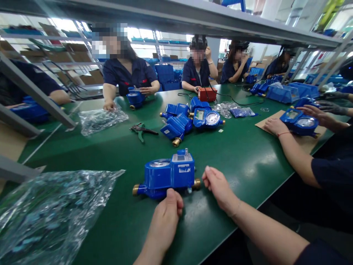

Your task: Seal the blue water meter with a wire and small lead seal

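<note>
A blue water meter with brass ends lies on the green table right in front of me. My left hand rests curled against its near side, fingers tucked under the body. My right hand is closed in a loose pinch beside the meter's right brass end; whatever sits between its fingers is too small to make out.
A clear plastic bag of small parts lies at my near left. Pliers and several more blue meters sit mid-table, with an orange box behind. A co-worker's arms hold a meter at right. Other people sit across.
</note>
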Motion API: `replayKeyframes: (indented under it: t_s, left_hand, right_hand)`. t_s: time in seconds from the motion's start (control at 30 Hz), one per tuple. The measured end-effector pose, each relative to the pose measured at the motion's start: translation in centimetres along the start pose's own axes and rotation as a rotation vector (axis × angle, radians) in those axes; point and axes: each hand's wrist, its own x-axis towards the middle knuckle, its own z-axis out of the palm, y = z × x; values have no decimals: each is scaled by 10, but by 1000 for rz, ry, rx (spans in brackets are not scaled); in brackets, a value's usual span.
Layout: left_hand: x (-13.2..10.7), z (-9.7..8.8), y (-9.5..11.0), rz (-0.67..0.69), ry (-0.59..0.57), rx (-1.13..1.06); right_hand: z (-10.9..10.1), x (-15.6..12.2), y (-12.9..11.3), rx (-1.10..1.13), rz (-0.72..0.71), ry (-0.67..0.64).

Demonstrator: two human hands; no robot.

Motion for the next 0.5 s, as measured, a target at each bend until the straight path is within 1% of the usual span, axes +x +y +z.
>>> replayKeyframes:
  t_s: [0.07,0.1,0.13,0.17,0.2,0.23,0.27,0.33,0.4,0.43,0.5]
  left_hand:
    - [-4,-17,0,352,210,427]
    - [-3,-24,2,534,294,621]
    - [0,-30,6,691,330,790]
    - [6,-34,10,806,317,932]
    - [14,-36,15,869,276,1050]
    - [23,-38,20,886,223,1147]
    - [33,-40,25,886,184,1217]
    - [49,-44,31,872,139,1290]
    - [59,-51,32,897,98,1286]
    - [60,-55,30,925,80,1244]
    - [58,-66,25,993,66,1072]
  right_hand:
    - [-14,25,1,-5,-62,60]
    - [-17,38,2,-1,-79,56]
    - [-16,50,1,7,-88,31]
    - [-13,62,1,16,-91,-10]
    - [-8,71,0,28,-90,-64]
    - [-2,79,0,42,-84,-125]
    - [4,85,-1,59,-74,-193]
    - [13,90,-4,103,-46,-325]
    - [16,89,-8,156,-30,-421]
    - [14,86,-10,183,-31,-451]
    - [8,77,-16,234,-51,-490]
